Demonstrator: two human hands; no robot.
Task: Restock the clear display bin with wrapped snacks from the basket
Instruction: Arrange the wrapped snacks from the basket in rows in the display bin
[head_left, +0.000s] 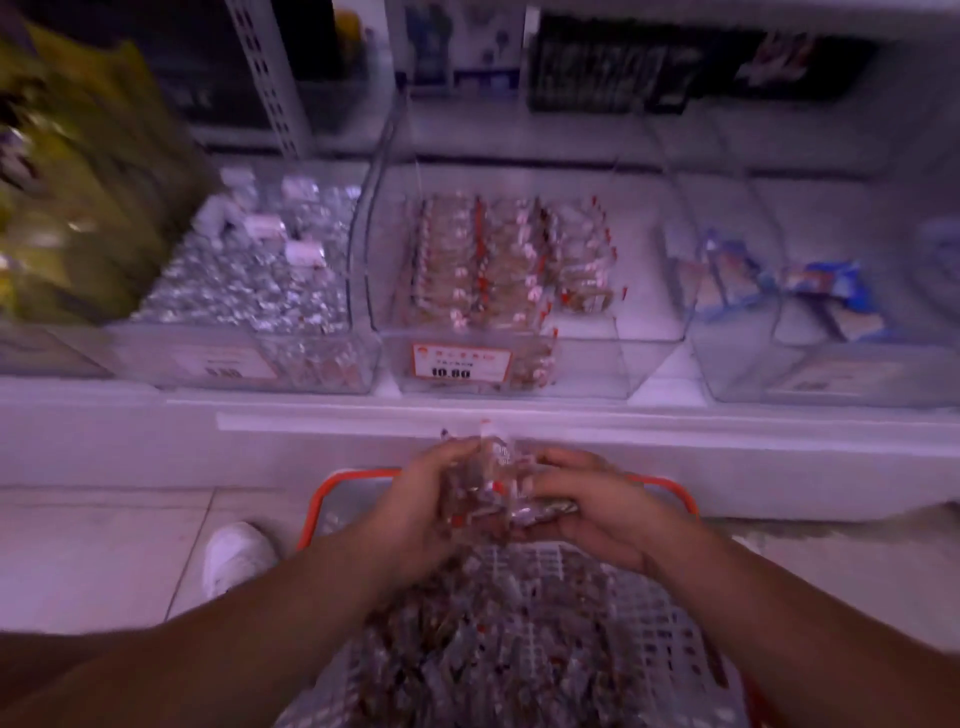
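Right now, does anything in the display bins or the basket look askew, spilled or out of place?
One thing: in the clear display bin, the snack rows stand in neat lines, but one packet lies flat, apart at their right. Both hands hold a bundle of snacks over the basket.

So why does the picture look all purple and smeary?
Head view: dim light with a purple tint; motion blur smears the yellow-green bags and the snacks in the basket; the wide lens bends the shelf edge; the left hand and right hand gripping a snack bundle look soft.
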